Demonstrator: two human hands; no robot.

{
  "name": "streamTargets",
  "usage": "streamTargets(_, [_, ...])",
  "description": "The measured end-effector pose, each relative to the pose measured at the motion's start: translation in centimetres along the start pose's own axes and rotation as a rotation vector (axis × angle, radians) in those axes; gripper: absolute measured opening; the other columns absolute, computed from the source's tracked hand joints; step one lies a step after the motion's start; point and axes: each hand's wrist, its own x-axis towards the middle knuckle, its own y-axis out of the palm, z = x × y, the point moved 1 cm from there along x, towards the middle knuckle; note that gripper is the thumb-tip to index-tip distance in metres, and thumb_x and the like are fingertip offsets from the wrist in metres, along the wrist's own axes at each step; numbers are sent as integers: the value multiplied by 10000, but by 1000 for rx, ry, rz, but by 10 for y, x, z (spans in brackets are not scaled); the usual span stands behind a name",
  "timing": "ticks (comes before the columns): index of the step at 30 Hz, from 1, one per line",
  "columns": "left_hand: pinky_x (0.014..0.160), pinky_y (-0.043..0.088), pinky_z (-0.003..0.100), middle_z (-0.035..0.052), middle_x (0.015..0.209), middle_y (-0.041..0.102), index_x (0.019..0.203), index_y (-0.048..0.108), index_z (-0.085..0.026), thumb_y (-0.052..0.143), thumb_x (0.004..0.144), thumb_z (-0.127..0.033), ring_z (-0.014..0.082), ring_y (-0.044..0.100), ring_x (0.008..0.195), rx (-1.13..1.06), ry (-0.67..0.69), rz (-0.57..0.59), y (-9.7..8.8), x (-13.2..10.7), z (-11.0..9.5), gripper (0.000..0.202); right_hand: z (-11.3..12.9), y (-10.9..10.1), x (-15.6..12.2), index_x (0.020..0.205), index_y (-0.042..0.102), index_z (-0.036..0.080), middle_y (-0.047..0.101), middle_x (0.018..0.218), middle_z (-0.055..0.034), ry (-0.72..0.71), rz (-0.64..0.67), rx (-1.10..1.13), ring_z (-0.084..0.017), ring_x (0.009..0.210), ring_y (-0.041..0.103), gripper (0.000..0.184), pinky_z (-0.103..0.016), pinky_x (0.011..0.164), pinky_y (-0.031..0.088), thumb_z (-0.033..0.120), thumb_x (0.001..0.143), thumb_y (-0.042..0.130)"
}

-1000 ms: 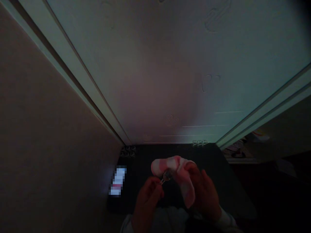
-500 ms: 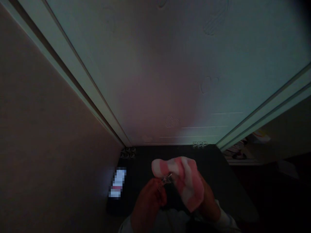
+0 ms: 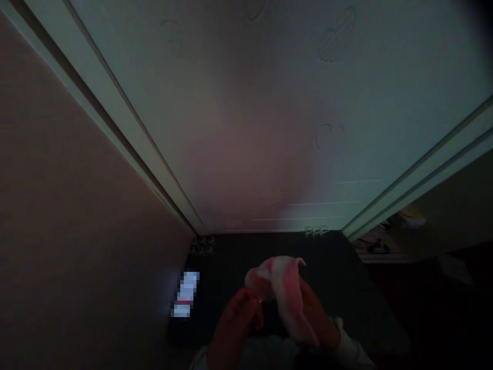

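A pink-and-white striped cloth (image 3: 289,285), soft and loosely folded, hangs over the front of my right hand (image 3: 318,318). That hand grips it from behind, with most of its fingers hidden. My left hand (image 3: 235,316) is closed in a pinch at the cloth's left end. At its fingertips a small, clear, shiny piece (image 3: 260,299) barely shows, half covered by the cloth, and I cannot make out its kind. Both hands are above the dark tabletop (image 3: 231,267).
On the table's back left lies a group of small clear, shiny pieces (image 3: 202,244); a similar group (image 3: 316,231) lies at the back right. A lit phone (image 3: 185,294) rests at the left edge. Behind rises a pale embossed panel (image 3: 246,128). Right: a shelf (image 3: 385,257) holding items.
The cloth has folded over and dropped slightly, now covering most of the clear piece that showed between the hands. My right hand has shifted a little left.
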Motion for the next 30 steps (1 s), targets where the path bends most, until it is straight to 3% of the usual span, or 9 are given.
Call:
streamTargets(3, [517, 307, 231, -40, 535, 526, 748, 592, -158, 690, 665, -507, 101, 427, 508, 49, -48, 42, 5, -3, -6, 372, 0, 2, -4, 874, 640, 181, 648, 728, -7, -14, 216, -50, -171, 642, 569, 212, -256, 560, 466, 228, 668, 633])
streamTargets(5, [521, 313, 231, -38, 551, 530, 747, 595, -158, 690, 660, -505, 104, 427, 520, 68, -60, 53, 8, -5, -11, 370, -2, 3, -4, 829, 634, 170, 621, 678, 2, -92, 274, -149, -152, 613, 538, 152, -236, 549, 437, 230, 706, 568])
streamTargets(9, [523, 321, 232, -38, 555, 528, 744, 590, -159, 688, 650, -512, 107, 428, 522, 117, -36, 69, 11, -8, -16, 377, -9, 3, -3, 696, 627, 169, 584, 610, 6, -232, 216, -269, -133, 551, 495, 185, -237, 539, 402, 286, 747, 493])
streamTargets(14, [542, 330, 229, -47, 562, 504, 693, 524, -177, 687, 667, -432, 110, 429, 543, 175, -32, 61, 14, -12, -16, 304, -25, 1, -4, 755, 656, 172, 535, 518, 28, -41, 187, -278, -124, 460, 451, 208, -222, 428, 354, 331, 752, 521])
streamTargets(19, [552, 335, 236, -41, 600, 473, 682, 472, -190, 611, 696, -330, 125, 421, 574, 363, 5, 61, 14, -11, -13, 198, -40, -2, 1, 868, 678, 203, 608, 585, 3, -4, 233, -329, -158, 515, 534, 203, -243, 468, 440, 311, 720, 591])
streamTargets(24, [563, 335, 244, -29, 646, 446, 687, 455, -186, 523, 704, -280, 136, 417, 602, 554, 51, 65, 15, -14, -17, 117, -49, -5, 7, 826, 680, 221, 682, 813, -41, -5, 269, -261, -232, 768, 622, 183, -338, 741, 512, 333, 694, 622])
streamTargets(26, [566, 333, 249, -23, 655, 443, 688, 452, -185, 500, 713, -284, 141, 418, 610, 595, 66, 71, 14, -15, -20, 114, -47, -3, 8, 763, 668, 225, 665, 775, -32, 19, 283, -227, -226, 742, 617, 120, -340, 726, 512, 320, 712, 616])
streamTargets(30, [576, 329, 258, -25, 645, 432, 692, 449, -184, 473, 723, -289, 146, 415, 612, 650, 83, 55, 9, -16, -19, 112, -34, -2, 8, 896, 637, 203, 644, 876, -36, 12, 295, -162, -211, 799, 606, 199, -316, 727, 493, 262, 706, 627])
